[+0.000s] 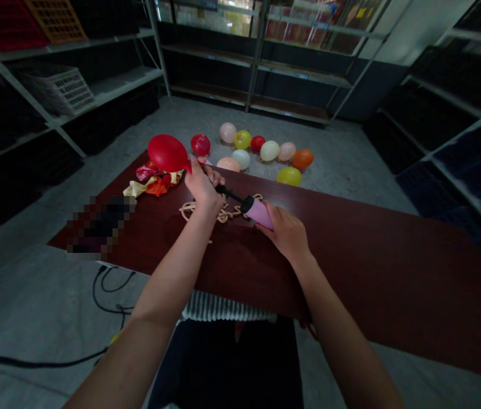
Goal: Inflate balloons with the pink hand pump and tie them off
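Observation:
My left hand (203,184) is closed round the neck of a red balloon (166,152), partly inflated, and pinches it onto the black nozzle of a hand pump. My right hand (285,230) is wrapped round the pink barrel of the pump (255,209), which lies low over the dark red table (372,250). A loose tangle of pale string or rubber bands (223,213) lies on the table under the pump.
A heap of flat balloons (151,183) lies at the table's far left. Several inflated balloons (266,151) rest on the grey floor beyond the table. A blurred dark object (101,224) sits near the left edge. Metal shelving lines the room. Black cables (108,287) run on the floor.

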